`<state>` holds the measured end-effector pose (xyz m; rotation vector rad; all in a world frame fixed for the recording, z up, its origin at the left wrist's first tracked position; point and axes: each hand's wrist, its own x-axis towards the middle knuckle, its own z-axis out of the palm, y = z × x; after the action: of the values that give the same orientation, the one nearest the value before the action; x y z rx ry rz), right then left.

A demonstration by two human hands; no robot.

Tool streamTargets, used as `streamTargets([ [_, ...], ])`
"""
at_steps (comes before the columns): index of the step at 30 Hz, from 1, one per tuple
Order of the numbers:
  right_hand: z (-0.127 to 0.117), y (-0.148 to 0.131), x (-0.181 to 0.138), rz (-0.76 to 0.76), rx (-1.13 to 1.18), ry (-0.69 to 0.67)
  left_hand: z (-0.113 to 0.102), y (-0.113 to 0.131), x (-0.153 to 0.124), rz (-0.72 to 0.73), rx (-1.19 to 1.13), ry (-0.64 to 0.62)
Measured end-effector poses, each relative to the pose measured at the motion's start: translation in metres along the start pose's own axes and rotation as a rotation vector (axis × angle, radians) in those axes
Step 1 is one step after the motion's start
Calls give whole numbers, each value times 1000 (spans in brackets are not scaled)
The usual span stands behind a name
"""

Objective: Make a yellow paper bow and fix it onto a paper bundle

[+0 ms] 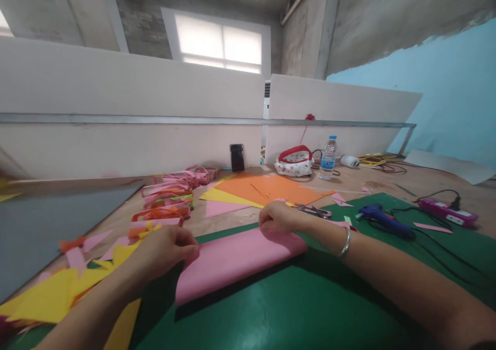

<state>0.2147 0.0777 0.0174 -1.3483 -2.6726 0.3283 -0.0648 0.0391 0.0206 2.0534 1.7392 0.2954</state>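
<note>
A pink sheet of paper (232, 265), folded or curled over along its near side, lies across the green cutting mat (263, 314). My left hand (165, 249) pinches its far left corner between thumb and fingers. At the far edge, right of the middle, my right hand (279, 217) grips the same paper with curled fingers. The paper's near edge casts a shadow and seems slightly raised from the mat. Scissors (312, 210) lie just beyond my right wrist.
Yellow paper pieces (50, 296) lie at the left, beside a row of folded paper strips (166, 200). Orange sheets (248, 187) are at the back. A blue glue gun (385, 221), a power strip (447, 211), a water bottle (328, 159), a pouch (294, 161) and a phone (237, 157) stand or lie around.
</note>
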Motion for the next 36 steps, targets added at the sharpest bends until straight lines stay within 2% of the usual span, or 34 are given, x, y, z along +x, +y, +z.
streamTargets([
  [7, 21, -4, -8, 18, -166, 80, 5, 6, 2, -49, 233, -36],
  [14, 30, -5, -10, 6, -239, 135, 8, 11, 2, 15, 412, 56],
  [18, 31, -2, -7, -18, -224, 132, 7, 25, 5, 159, 487, 88],
  [22, 29, -1, -6, -35, -208, 129, 12, 52, 19, 375, 474, 12],
  [27, 28, -1, -5, -29, -194, 126, 35, 74, 37, 462, 414, -41],
  [32, 30, 1, -4, -1, -155, 109, 63, 63, 38, 492, 355, 74],
  [36, 31, 4, -2, 33, -113, 102, 68, 52, 35, 557, 321, 82],
])
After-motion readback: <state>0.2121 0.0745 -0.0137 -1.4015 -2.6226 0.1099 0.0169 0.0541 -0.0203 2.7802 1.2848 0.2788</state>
